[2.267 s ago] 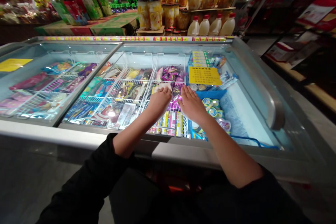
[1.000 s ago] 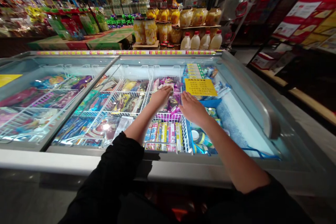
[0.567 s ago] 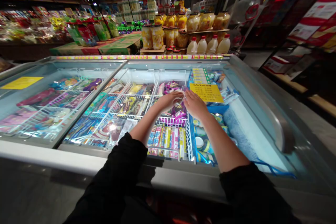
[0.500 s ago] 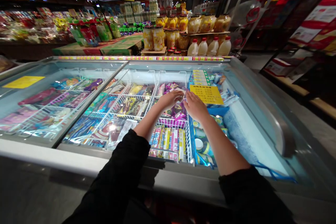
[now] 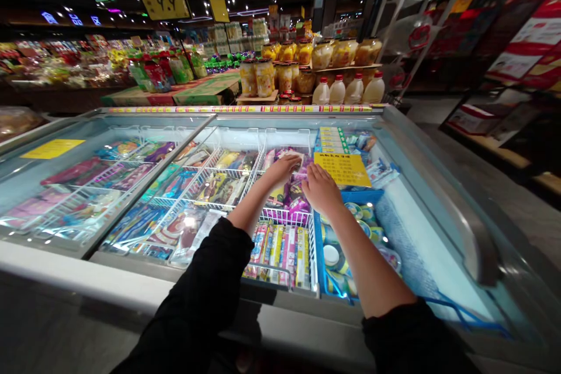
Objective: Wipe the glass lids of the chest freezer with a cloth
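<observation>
Both my hands reach over a chest freezer [image 5: 280,110]. My left hand [image 5: 283,169] points to the right, its fingers bent at a pale, shiny bit of packaging I cannot make out. Close to it, a small gap away, my right hand [image 5: 322,188] has its fingers stretched forward and its thumb apart, with nothing seen in it. Purple ice cream packs [image 5: 298,205] show beneath the hands. Just beyond the right fingers is a yellow sign [image 5: 344,169]. Whether my fingers touch the packs or a glass lid, I cannot tell.
White wire baskets [image 5: 314,245] divide the freezer, one with upright ice cream bars [image 5: 276,251]. Tubs lie in a blue basket [image 5: 370,196] at the right. A curved metal handle [image 5: 477,245] runs along the right. Jars [image 5: 264,79] and white bottles [image 5: 337,90] stand behind.
The view has tilted up a little, so the freezer sits lower. My hands have come slightly apart, the left one moving a little leftward.
</observation>
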`<state>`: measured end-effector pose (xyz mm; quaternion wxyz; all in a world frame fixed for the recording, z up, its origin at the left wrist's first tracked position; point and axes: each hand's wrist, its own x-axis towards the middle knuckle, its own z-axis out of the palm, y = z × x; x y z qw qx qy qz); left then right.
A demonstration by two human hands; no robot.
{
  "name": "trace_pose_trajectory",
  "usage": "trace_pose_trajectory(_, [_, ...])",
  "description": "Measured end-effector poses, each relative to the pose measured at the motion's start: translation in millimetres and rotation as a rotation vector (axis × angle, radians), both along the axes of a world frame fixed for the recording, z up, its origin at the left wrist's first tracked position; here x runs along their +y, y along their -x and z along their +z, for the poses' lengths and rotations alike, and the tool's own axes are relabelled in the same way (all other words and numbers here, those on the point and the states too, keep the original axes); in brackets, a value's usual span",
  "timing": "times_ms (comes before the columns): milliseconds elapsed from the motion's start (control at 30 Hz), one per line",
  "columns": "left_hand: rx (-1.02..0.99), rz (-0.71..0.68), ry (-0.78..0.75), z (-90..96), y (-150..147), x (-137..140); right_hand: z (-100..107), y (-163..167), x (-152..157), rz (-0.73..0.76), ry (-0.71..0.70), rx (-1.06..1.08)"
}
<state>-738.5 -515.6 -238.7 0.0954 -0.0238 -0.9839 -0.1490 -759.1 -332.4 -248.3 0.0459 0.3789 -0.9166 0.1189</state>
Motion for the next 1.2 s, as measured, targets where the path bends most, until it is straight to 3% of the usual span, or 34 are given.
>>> trace_pose_trajectory(167, [0.045,0.198,0.083,-0.9,2.6,4.2,2.9,-1.0,-0.2,-0.009,-0.005,-0.015])
trace_pose_trajectory(400, [0.018,0.039,0.066,-2.4,6.8,13.3,4.9,-1.9,-3.1,-0.016,-0.006,-0.022])
trace_pose_trajectory(633, [0.016,0.197,0.084,3.6,24.9,-5.6,6.9,-1.6,-1.5,-0.008,-0.018,-0.05])
trace_pose_trajectory(867, [0.035,-0.001,0.051,-4.4,17.2,5.4,0.4,1.6,-3.7,-0.003,0.044,-0.016])
trace_pose_trajectory(1033, [0.046,0.143,0.056,0.1,32.0,-4.5,3.5,0.3,-1.7,-0.004,0.018,-0.017])
trace_pose_trajectory(1200, [0.052,0.177,0.108,-5.4,17.9,-3.0,8.9,-3.0,-0.1,-0.009,0.003,-0.04])
